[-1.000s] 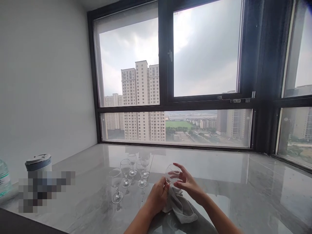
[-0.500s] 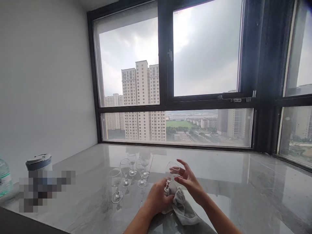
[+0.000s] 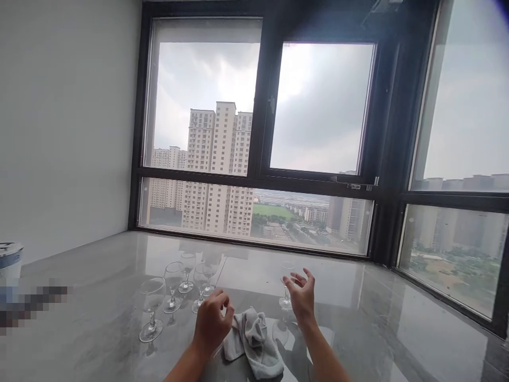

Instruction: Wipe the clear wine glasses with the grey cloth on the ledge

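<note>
A clear stemmed glass (image 3: 286,301) stands upright on the grey marble-look surface. My right hand (image 3: 303,297) is beside its bowl, fingers bent and apart; I cannot tell whether a fingertip touches it. My left hand (image 3: 211,322) hovers left of a crumpled grey cloth (image 3: 256,339), loosely curled, with a gap between thumb and forefinger and nothing seen in it. Beyond and left of that hand are several more stemmed glasses, the nearest glass (image 3: 151,330) among them. The left hand partly covers the foot of another glass (image 3: 201,284).
A white and blue tub (image 3: 10,262) is cut off at the left edge, near a pixelated patch. Dark-framed windows (image 3: 254,178) border the surface at the back and right. A plain wall (image 3: 67,132) rises on the left.
The glass my hands held over the cloth now stands farther back on the surface. My left hand has let go and moved left, away from the cloth. The view has turned right.
</note>
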